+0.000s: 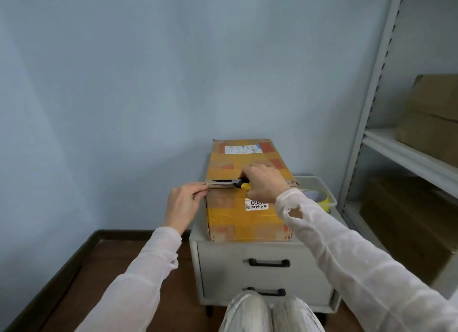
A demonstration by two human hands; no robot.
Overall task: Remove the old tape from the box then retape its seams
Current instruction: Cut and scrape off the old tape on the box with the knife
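Left hand (184, 203): pinches old tape (203, 184) at box (247, 220) corner.
Right hand (263, 180): grips pliers (229, 183).
Tip: we peel low, slowly.

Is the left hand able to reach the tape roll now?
Probably not: the left hand pinches old tape at the box's left corner, while the tape roll lies in the bin right of the box, behind the right forearm.

We take this for a small storeroom or packing room: grey slotted-steel shelving (373, 89) on the right holds plain cardboard cartons (436, 101), and a low drawer cabinet (265, 277) against the plain blue wall (124, 71) carries a labelled shipping box (247, 222) on its top.
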